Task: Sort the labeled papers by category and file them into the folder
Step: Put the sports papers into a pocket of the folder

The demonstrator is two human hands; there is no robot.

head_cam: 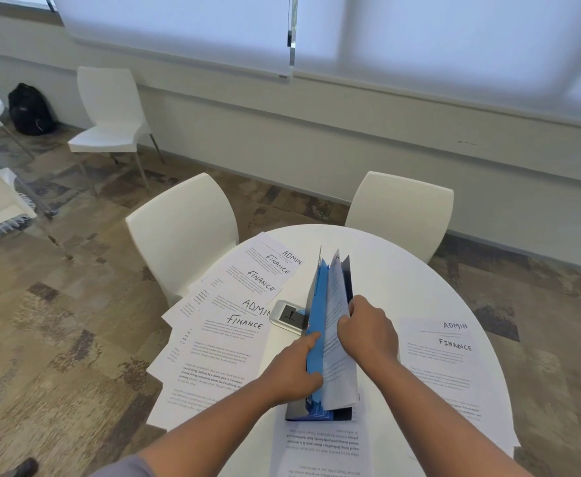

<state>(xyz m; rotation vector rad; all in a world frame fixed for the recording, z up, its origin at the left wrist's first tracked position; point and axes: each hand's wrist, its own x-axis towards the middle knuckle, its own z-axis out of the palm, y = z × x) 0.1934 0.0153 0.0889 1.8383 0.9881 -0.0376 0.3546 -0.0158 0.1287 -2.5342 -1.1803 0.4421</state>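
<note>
Far left of the desk (402,270): fanned spread of loose papers (220,325), overlapping, running from the far-left rim down to the near-left edge. Handwritten headings legible on several: FINANCE, ADMIN, FINANCE again. Categories mixed together here, so this heap judged unsorted and not yet filed.

Just right of the spread, near desk centre: small white device (287,316) with a dark screen, lying flat, partly hidden behind the folder.

Centre: blue expanding folder (318,304) standing on its base, pockets fanned open toward the far side. Left hand (297,366) grips the near-left blue dividers, forefinger stretched along them, holding a pocket apart. One white sheet (339,339) stands upright between the dividers, top edge well above them, so only partly seated. Right hand (368,333) clenched around that sheet's right edge, apparently pressing it down. Heading of this sheet not readable. Other sheets already inside the pockets: cannot tell.

Right: another stack of sheets (443,359) flat on the desk, top one marked ADMIN and FINANCE. Near edge, below the folder: more printed pages (323,445), text upside down from this side.

Judgement: early to middle stage. One paper going in; most papers visible lie outside the folder, left, right and near.
</note>
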